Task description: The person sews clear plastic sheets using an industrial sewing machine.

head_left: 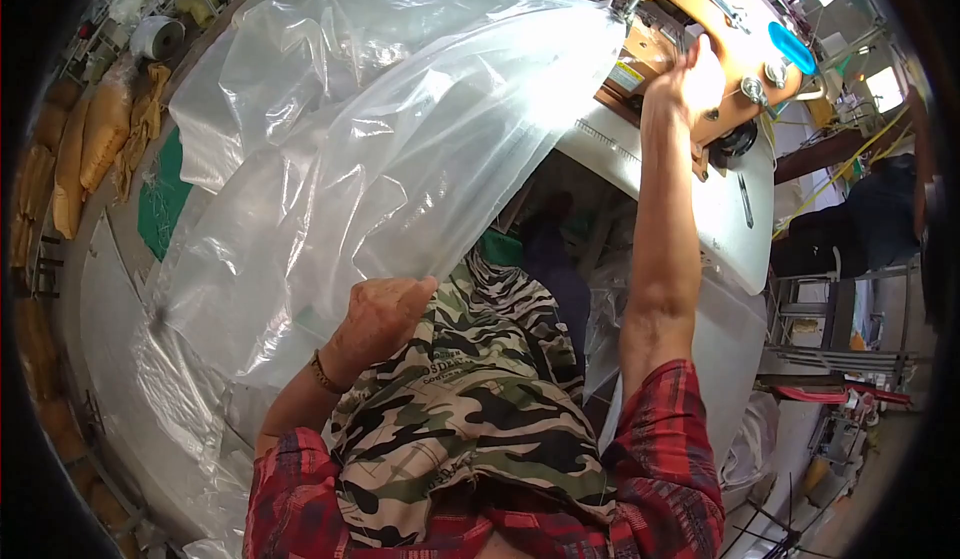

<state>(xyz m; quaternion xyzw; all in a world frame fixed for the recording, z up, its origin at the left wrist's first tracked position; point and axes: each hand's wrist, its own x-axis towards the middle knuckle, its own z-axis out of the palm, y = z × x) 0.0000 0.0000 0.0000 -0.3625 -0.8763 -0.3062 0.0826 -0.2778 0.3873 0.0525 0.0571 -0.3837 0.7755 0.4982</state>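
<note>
A large clear plastic sheet (400,129) is spread over the pale table and slopes down toward my lap. My left hand (385,314) is closed on its near edge, just above my camouflage apron (470,389). From there the edge runs taut up to an orange-tan sewing machine (745,34) at the upper right. My right arm stretches forward to the machine, and my right hand (700,79) is against its front, beside the sheet's far corner. Glare washes over that hand, and its fingers are partly hidden.
A thin metal tool, perhaps tweezers (746,201), lies on the white table (725,229) right of my forearm. More plastic film (180,389) hangs at the left by a green cloth (165,199). Yellow-brown sacks (105,124) stand far left. A metal rack (840,329) stands right.
</note>
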